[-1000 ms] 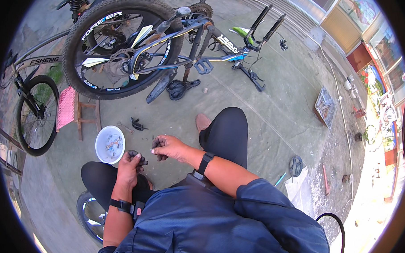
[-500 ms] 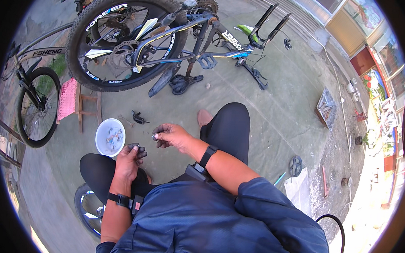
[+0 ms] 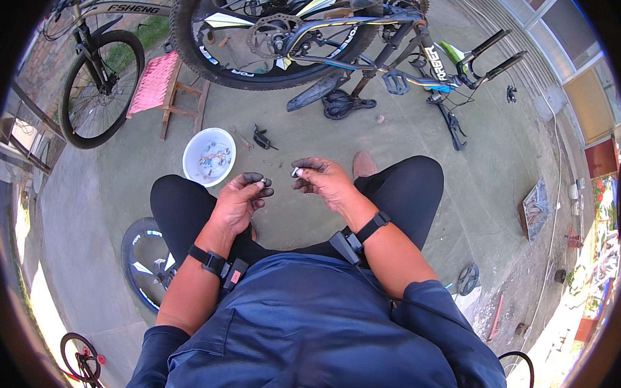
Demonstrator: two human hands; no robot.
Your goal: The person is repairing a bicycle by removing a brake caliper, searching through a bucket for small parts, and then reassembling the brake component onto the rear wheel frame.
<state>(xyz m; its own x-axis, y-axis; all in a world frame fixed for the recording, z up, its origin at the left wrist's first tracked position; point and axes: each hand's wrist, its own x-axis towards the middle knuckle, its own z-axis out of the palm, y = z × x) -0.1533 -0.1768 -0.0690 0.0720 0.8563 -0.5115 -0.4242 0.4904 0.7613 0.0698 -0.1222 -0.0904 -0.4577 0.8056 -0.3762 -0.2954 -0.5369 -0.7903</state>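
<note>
My left hand [image 3: 240,200] pinches a small metal piece [image 3: 264,183] between thumb and fingers; its exact kind is too small to make out. Across a short gap, my right hand [image 3: 322,184] grips a small shiny metal piece [image 3: 296,172] at its fingertips. Both hands are held above the ground between my knees, their fingers darkened with grime. A white bowl [image 3: 187,164] with several small metal parts stands just beyond my left hand. Past the hands lies a small black bike part [image 3: 261,138], beside a wrench-like tool [image 3: 243,138].
An upside-down bicycle [image 3: 370,63] rests on its saddle [image 3: 348,104] ahead. To the left are a pink-topped wooden stool [image 3: 153,86] and another bicycle [image 3: 99,84]. A loose wheel [image 3: 140,267] lies by my left leg. At right sit a metal tray [image 3: 537,210] and a black round part [image 3: 467,279].
The view has swung, so the whole scene sits further right and higher in the picture. Both hands still pinch their small pieces, with a similar gap between them.
</note>
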